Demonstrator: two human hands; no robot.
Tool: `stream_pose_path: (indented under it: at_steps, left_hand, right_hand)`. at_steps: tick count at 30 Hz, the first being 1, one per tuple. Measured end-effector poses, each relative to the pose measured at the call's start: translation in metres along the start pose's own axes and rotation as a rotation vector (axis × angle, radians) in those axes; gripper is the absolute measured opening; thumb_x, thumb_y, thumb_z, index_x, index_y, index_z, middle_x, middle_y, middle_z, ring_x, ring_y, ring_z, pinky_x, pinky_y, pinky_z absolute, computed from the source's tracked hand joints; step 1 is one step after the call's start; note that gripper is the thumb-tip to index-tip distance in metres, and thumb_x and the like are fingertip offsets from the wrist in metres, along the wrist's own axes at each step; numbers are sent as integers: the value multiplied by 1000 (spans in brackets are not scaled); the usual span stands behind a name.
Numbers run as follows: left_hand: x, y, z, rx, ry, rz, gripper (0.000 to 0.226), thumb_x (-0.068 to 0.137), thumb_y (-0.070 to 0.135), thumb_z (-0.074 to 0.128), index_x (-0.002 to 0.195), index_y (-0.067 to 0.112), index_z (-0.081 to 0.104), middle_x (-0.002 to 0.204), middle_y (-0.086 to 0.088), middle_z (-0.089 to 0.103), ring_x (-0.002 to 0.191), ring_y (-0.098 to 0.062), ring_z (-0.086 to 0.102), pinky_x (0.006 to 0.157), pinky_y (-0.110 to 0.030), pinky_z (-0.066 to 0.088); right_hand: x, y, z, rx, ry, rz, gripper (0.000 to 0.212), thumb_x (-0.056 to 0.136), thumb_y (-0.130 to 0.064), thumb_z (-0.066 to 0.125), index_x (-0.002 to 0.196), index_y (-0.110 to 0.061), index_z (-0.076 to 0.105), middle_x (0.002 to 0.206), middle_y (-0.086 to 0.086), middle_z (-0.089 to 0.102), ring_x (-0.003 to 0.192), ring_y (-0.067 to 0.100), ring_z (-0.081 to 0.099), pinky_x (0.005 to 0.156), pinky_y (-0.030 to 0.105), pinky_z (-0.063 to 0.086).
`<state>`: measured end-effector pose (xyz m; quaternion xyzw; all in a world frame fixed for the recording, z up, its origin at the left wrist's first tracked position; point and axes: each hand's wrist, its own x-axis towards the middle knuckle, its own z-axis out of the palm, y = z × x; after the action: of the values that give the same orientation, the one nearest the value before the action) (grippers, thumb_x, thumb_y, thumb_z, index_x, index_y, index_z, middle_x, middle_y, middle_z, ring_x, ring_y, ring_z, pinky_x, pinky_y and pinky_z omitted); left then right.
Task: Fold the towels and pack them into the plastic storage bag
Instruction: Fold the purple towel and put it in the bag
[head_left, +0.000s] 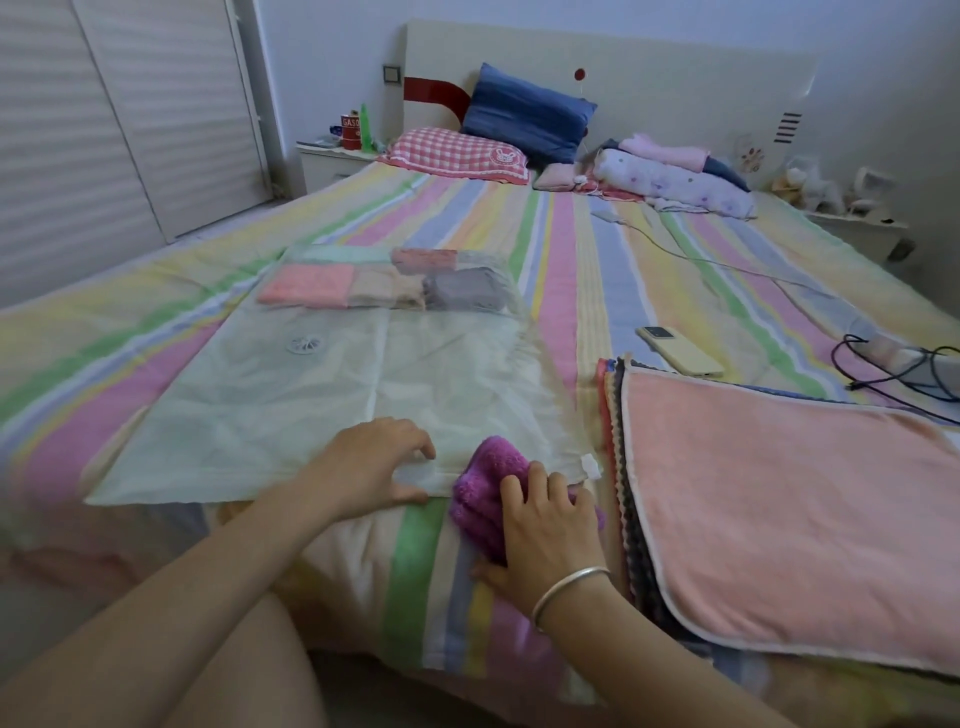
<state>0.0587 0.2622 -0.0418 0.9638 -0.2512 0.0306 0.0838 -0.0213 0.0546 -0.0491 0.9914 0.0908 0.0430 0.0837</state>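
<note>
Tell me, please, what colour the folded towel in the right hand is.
The towel is purple; the head view shows it best.

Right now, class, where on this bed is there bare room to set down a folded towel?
Free: the sheet between the bag and the phone; the sheet left of the bag; the band between the bag and the pillows. Crowded: the near edge, with left hand, right hand, purple towel and towel stack; cables far right.
</note>
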Motion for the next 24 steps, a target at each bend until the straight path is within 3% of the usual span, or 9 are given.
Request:
stream_pose_path:
  at_steps: [2, 5, 8, 10, 14, 17, 20, 22, 24]
  left_hand:
    - [1, -3, -2, -5, -9, 4, 43, 80, 51, 70, 118, 32, 61, 121, 14, 62, 109, -10, 58, 87, -28, 43]
    - [-1, -7, -5, -37, -25, 6, 35, 82, 49, 69, 113, 34, 67, 115, 15, 68, 96, -10, 63, 82, -26, 44]
    - [-4, -1, 3, 234, 186, 208, 6, 74, 29, 74, 75, 25, 69, 69, 7, 68, 61, -18, 64, 51, -26, 43]
    - [-6, 7, 7, 388, 277, 266, 24, 63, 15, 79, 59, 18, 56, 51, 4, 52, 40, -19, 51, 38, -24, 28]
    - [-6, 10, 6, 403, 394, 136, 37, 50, 4, 88, 63, 16, 55, 52, 2, 50, 40, -21, 49, 39, -23, 26]
    - [-5, 15, 0, 141, 474, 8, 15, 71, 17, 78, 72, 18, 63, 64, 0, 64, 56, -26, 62, 47, -28, 44]
    - [1, 10, -18, -217, 320, -190, 12, 78, 43, 74, 79, 31, 73, 80, 13, 73, 79, -8, 66, 71, -30, 51]
    - [4, 4, -28, -418, 204, -214, 11, 80, 44, 74, 81, 33, 77, 83, 17, 74, 80, 0, 66, 79, -32, 54]
    - [5, 2, -34, -530, 208, -242, 10, 84, 35, 72, 87, 29, 79, 83, 14, 75, 78, 0, 67, 81, -35, 56]
  right_hand:
    - [2, 4, 5, 55, 9, 13, 80, 52, -70, 70, 108, -17, 49, 110, 10, 52, 94, 32, 53, 76, 44, 42]
    - [4, 17, 7, 156, -4, -26, 74, 67, -65, 60, 122, -22, 38, 119, 3, 45, 108, 28, 47, 86, 40, 43]
    - [6, 27, 1, 181, 13, -58, 59, 75, -53, 54, 124, -24, 38, 121, 1, 48, 110, 25, 48, 84, 36, 43]
    - [6, 33, -6, 266, 14, -24, 51, 77, -47, 54, 122, -26, 41, 118, -2, 51, 108, 23, 51, 79, 33, 44]
    - [2, 44, -16, 407, 154, 4, 39, 75, -43, 55, 109, -27, 49, 105, -4, 57, 91, 22, 57, 65, 30, 43]
    - [-2, 43, -20, 363, 270, -229, 42, 63, -43, 51, 100, -24, 56, 98, -3, 58, 82, 23, 58, 61, 33, 47]
    - [-5, 31, -22, 200, 301, -427, 42, 62, -40, 56, 99, -22, 57, 104, 1, 58, 84, 25, 55, 66, 39, 47]
    - [-2, 22, -23, 160, 271, -423, 41, 62, -40, 55, 98, -21, 57, 103, 2, 59, 82, 24, 55, 64, 37, 46]
    - [5, 15, -20, 130, 193, -354, 40, 60, -40, 53, 95, -21, 57, 96, 2, 59, 79, 25, 56, 61, 36, 45]
